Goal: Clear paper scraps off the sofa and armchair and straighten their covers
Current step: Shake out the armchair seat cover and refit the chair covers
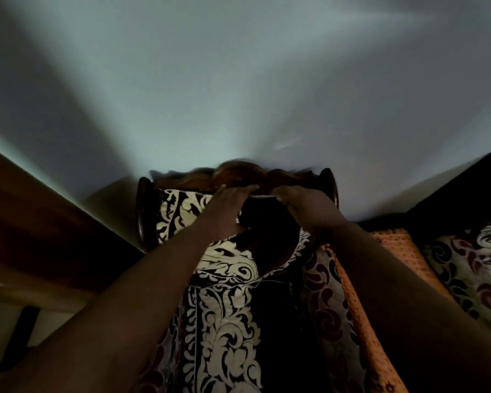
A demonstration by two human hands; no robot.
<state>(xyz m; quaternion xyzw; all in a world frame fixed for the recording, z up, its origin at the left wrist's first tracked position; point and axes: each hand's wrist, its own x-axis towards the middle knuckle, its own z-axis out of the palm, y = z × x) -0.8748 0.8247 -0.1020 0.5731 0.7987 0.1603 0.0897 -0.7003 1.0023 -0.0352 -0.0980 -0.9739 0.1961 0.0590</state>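
An armchair with a carved wooden top rail [238, 173] stands against the wall, straight ahead. A black and cream patterned cover [224, 321] drapes down its backrest and seat. My left hand [227, 205] and my right hand [304, 202] reach up to the top of the backrest, side by side. Both grip the cover's pale top edge [262, 196] just under the rail. No paper scraps show in this dim view.
A sofa [471, 259] with a maroon and cream floral cover sits at the right. An orange textured cloth [360, 293] lies over the arm between the two seats. Dark wooden furniture [40, 222] fills the left side. A pale wall [238, 80] rises behind.
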